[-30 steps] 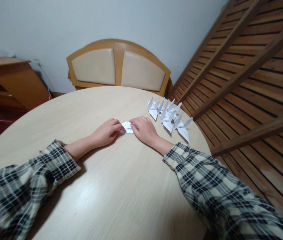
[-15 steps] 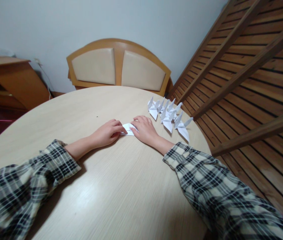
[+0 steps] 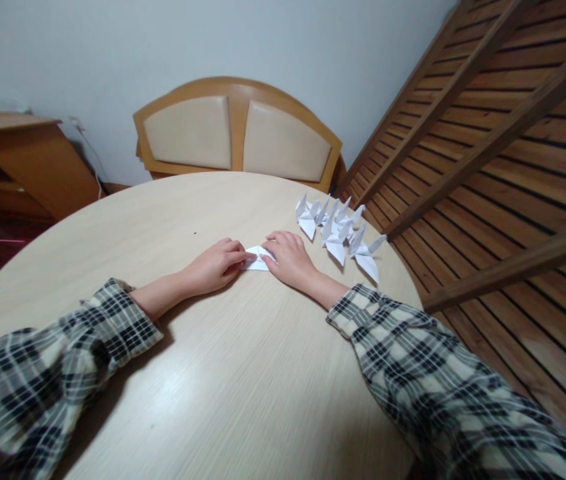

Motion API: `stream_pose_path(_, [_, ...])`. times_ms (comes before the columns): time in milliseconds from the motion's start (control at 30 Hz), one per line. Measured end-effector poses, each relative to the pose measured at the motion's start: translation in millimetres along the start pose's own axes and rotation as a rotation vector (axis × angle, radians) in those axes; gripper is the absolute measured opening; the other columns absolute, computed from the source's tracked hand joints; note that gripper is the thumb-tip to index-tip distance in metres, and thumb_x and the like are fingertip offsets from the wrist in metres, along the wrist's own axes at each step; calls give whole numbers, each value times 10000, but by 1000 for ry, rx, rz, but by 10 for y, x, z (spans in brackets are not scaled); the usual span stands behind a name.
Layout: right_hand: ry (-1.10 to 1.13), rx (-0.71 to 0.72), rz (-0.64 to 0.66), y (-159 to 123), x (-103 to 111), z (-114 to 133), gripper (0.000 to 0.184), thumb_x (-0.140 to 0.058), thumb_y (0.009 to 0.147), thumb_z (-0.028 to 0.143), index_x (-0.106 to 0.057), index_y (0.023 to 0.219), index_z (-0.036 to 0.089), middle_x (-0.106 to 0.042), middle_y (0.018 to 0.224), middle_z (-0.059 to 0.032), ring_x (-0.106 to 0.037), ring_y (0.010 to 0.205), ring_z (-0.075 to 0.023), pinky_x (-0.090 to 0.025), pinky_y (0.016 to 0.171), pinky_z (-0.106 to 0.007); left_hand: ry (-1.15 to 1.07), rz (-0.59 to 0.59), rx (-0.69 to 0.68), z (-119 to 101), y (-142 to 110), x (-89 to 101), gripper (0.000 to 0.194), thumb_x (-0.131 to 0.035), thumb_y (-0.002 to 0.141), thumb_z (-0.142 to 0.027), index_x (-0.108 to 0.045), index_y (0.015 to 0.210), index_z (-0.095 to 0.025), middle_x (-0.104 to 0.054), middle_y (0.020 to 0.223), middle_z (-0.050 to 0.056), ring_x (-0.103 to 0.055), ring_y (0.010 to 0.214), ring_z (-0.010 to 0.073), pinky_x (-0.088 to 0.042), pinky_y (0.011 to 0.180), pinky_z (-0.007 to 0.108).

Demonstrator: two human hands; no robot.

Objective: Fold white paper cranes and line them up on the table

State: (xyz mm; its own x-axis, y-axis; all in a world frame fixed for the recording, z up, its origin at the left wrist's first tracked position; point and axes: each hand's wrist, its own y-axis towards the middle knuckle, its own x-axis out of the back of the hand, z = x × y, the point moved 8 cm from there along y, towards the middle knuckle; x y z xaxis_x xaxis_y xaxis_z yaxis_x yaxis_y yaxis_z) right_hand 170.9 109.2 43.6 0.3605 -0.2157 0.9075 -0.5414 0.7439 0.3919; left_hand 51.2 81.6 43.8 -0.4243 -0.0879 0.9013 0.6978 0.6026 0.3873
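- On the table (image 3: 203,373), between left hand (image 3: 217,265) and right hand (image 3: 291,259): paper (image 3: 257,266), touched by both — whether pinched, unclear.
- Could crease crooked, if slipping under uneven pressure.
- Could topple cranes (image 3: 335,251) — by swinging right hand wide.

1. Paper (image 3: 257,265) in the middle: plain white. Paper birds (image 3: 333,249) on the right: same white.
2. Sleeves (image 3: 413,360): black, grey and cream plaid, both of them.
3. Table (image 3: 233,373): pale beige, fine wood-grain streaks.
4. Headboard (image 3: 236,133), far side: honey-tan frame, cream panels (image 3: 285,141).
5. Far wall (image 3: 87,60): kinda pale blue-grey.
6. Slats (image 3: 503,207), right: warm brown, dark stripes between.
7. Cabinet (image 3: 23,153), far left: orangey brown.
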Motion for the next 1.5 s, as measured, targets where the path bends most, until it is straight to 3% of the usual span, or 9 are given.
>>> stream_pose_path(700, [50,64,-7,14,40,86,196,-474,895,140,-640,990,182,-660,1013,-71,-517,1054,-228,-313,967,-370,9,0,46,16,2,2,271,-456,895,-158,-642,1090,-135,-607,911,108,-533,849,215,-455,761,340])
stream_pose_path(867, [46,107,-28,0,66,115,211,-484,868,119,-675,924,187,-666,1014,-63,-517,1065,-216,-296,994,-363,-8,-18,77,31,2,6,340,-470,879,-162,-584,1194,-102,-611,908,115,-544,845,222,-459,775,358])
stream_pose_path(1133, [35,136,1,5,50,126,243,-485,875,139,-716,912,204,-695,994,-53,-516,1106,-220,-271,1038,-404,-26,-8,11,17,1,-13,324,-440,911,-153,-666,1144,-154,-624,918,110,-544,855,212,-458,769,344])
stream_pose_path(1267, [46,130,16,7,24,116,253,-502,860,121,-731,920,209,-724,977,-47,-537,1169,-224,-213,1099,-457,109,28,4,-52,2,4,323,-460,902,-128,-681,1132,-177,-629,931,108,-541,882,227,-455,785,359])
stream_pose_path(1367, [50,132,36,4,11,126,267,-499,847,105,-736,932,195,-738,991,-60,-574,1175,-217,-183,1125,-471,234,43,17,-107,7,27,318,-482,905,-139,-674,1153,-197,-639,1007,119,-544,963,262,-455,834,409])
stream_pose_path(1500, [27,147,55,-6,32,167,278,-489,843,108,-731,960,177,-746,997,-70,-621,1119,-208,-166,1142,-459,235,42,13,-127,8,11,335,-481,916,-146,-631,1214,-184,-649,1182,122,-559,1088,275,-464,933,451])
